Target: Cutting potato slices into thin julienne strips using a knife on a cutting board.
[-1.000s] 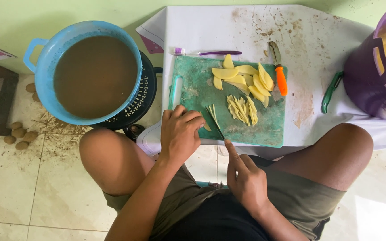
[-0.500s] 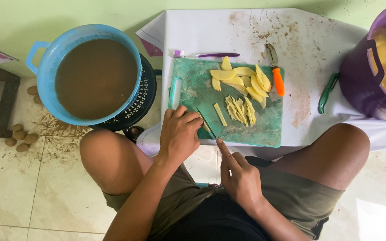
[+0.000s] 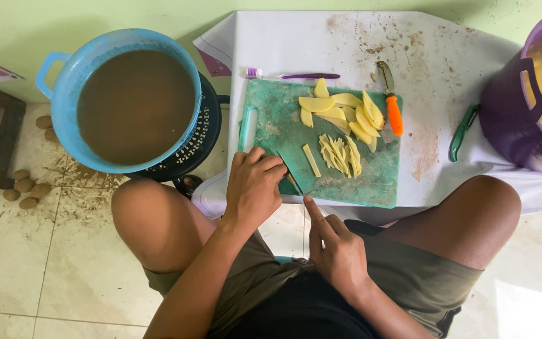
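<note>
— While you hold that board, where is everything?

— My left hand [image 3: 253, 188] presses on the green cutting board [image 3: 271, 119] at the counter's [image 3: 434, 69] near edge, fingers curled shut, possibly over a potato piece. My right hand [image 3: 337, 251] is clamped on the knife [image 3: 293, 171]; potato strips [image 3: 340, 154] lie mid-board.

Scuffed matt green plastic cutting board [image 3: 371, 182], glossy blue plastic basin [image 3: 64, 94], stained white cloth [image 3: 434, 56], glossy floor tiles [image 3: 14, 263]
</note>
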